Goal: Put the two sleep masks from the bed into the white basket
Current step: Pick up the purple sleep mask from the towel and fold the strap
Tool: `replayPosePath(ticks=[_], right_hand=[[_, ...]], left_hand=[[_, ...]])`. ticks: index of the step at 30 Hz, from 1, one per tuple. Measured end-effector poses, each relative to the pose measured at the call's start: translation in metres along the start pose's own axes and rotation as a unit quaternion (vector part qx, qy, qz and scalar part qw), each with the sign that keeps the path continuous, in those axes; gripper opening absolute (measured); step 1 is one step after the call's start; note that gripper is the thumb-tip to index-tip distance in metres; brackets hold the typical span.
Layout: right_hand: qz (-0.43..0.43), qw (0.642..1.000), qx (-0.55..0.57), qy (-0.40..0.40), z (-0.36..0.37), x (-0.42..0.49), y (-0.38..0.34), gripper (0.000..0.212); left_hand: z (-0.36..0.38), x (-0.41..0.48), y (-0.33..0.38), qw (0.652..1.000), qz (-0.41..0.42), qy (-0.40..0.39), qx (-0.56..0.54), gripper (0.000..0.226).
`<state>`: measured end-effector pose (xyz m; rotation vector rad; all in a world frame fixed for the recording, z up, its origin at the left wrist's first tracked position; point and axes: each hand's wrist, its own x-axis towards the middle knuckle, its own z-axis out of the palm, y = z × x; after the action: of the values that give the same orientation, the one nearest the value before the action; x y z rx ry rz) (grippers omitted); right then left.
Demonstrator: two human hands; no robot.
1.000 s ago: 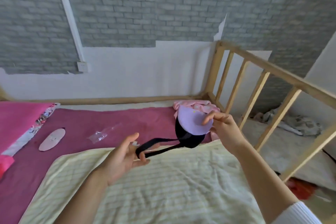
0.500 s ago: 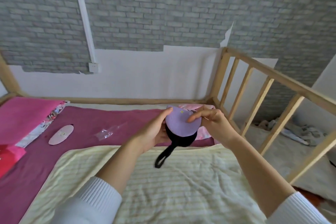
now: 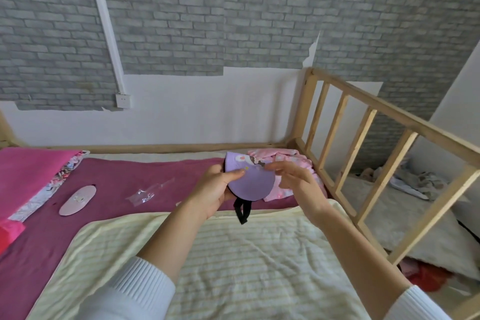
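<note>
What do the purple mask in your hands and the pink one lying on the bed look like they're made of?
Purple sleep mask: apparently soft matte fabric, folded in half by the left hand, with a black backing and a limp black strap, likely elastic. Pink sleep mask: smooth, pale, faintly sheeny, possibly satin or padded fabric; too small to be sure.

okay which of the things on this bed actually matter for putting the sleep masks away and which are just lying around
Part of the job:
purple sleep mask, folded, gripped by the left hand
pink sleep mask, flat on the bedsheet
White basket: not in view.

Just lying about:
clear plastic wrapper
pink clothing
striped blanket
</note>
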<state>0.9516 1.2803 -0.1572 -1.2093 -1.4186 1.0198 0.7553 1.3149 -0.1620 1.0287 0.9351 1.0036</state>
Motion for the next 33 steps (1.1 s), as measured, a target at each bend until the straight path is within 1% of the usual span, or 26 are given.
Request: replayPosePath(ticks=[2,3,4,5,7,8,10,13,14,16,17,18,19,21,23,24,25,26,27,28,29,30,31,32,33], right_hand=[[0.034,0.995,0.07,0.064,0.006,-0.006,0.008,0.033],[0.05,0.993,0.079,0.078,0.011,-0.009,0.011,0.031],[0.055,0.993,0.073,0.075,0.016,-0.013,0.014,0.032],[0.052,0.995,0.064,0.056,0.022,-0.016,0.015,0.031],[0.026,0.998,0.056,0.003,0.035,-0.022,0.017,0.018],[0.018,0.999,0.043,-0.01,0.041,-0.023,0.017,0.019],[0.016,1.0,0.011,0.008,0.047,-0.022,0.019,0.035],[0.036,0.997,0.009,0.067,0.046,-0.021,0.019,0.036],[0.054,0.995,0.025,0.077,0.042,-0.021,0.018,0.035],[0.108,0.986,0.109,0.064,0.033,-0.022,0.017,0.029],[0.145,0.971,0.184,0.043,0.029,-0.022,0.018,0.026],[0.176,0.944,0.277,0.029,0.027,-0.024,0.017,0.024],[0.184,0.912,0.367,0.022,0.024,-0.025,0.016,0.022],[0.136,0.843,0.519,0.021,0.017,-0.024,0.011,0.016],[0.081,0.791,0.606,0.037,0.011,-0.02,0.006,0.037],[0.074,0.784,0.613,0.065,0.008,-0.015,0.006,0.043],[0.068,0.804,0.582,0.105,0.006,-0.01,0.007,0.042],[0.062,0.852,0.493,0.164,0.006,-0.006,0.011,0.036],[0.045,0.916,0.333,0.221,0.009,-0.003,0.015,0.029],[0.009,0.959,0.123,0.254,0.011,0.0,0.019,0.022],[-0.036,0.963,-0.082,0.254,0.013,0.0,0.024,0.019],[-0.065,0.941,-0.24,0.229,0.014,0.0,0.03,0.023],[-0.066,0.922,-0.328,0.193,0.013,0.0,0.036,0.033],[-0.045,0.914,-0.374,0.15,0.013,0.0,0.039,0.042],[-0.008,0.901,-0.422,0.096,0.013,-0.001,0.041,0.041]], left_hand=[[0.001,0.002,0.0,0.999,0.01,0.024,-0.031,0.02],[0.002,0.003,0.0,0.999,0.017,0.027,-0.043,0.021],[0.004,0.003,0.0,0.998,0.024,0.028,-0.055,0.021],[0.006,0.004,0.0,0.997,0.03,0.031,-0.067,0.023],[0.009,0.005,0.001,0.995,0.04,0.041,-0.081,0.027],[0.01,0.006,0.001,0.994,0.044,0.046,-0.085,0.029],[0.011,0.007,0.001,0.993,0.052,0.056,-0.095,0.03],[0.003,0.008,-0.002,0.989,0.065,0.081,-0.109,0.028],[-0.002,0.008,-0.004,0.987,0.066,0.091,-0.111,0.028],[-0.013,0.008,-0.01,0.985,0.062,0.111,-0.116,0.029],[-0.018,0.007,-0.015,0.984,0.058,0.12,-0.119,0.03],[-0.023,0.006,-0.019,0.983,0.052,0.13,-0.122,0.032],[-0.026,0.006,-0.024,0.981,0.045,0.14,-0.124,0.034],[-0.032,0.003,-0.034,0.98,0.028,0.149,-0.126,0.039],[-0.035,0.0,-0.041,0.981,0.013,0.135,-0.139,0.042],[-0.035,-0.001,-0.043,0.981,0.009,0.123,-0.15,0.041],[-0.035,-0.003,-0.044,0.981,0.01,0.108,-0.16,0.04],[-0.034,-0.004,-0.045,0.982,0.015,0.092,-0.166,0.039],[-0.032,-0.004,-0.045,0.983,0.022,0.074,-0.169,0.038],[-0.031,-0.005,-0.044,0.983,0.03,0.056,-0.171,0.039],[-0.029,-0.005,-0.043,0.983,0.038,0.038,-0.174,0.04],[-0.028,-0.005,-0.042,0.983,0.046,0.023,-0.177,0.04],[-0.028,-0.004,-0.041,0.982,0.053,0.012,-0.18,0.039],[-0.028,-0.004,-0.04,0.982,0.057,0.004,-0.182,0.037],[-0.027,-0.004,-0.039,0.981,0.06,-0.002,-0.182,0.035]])
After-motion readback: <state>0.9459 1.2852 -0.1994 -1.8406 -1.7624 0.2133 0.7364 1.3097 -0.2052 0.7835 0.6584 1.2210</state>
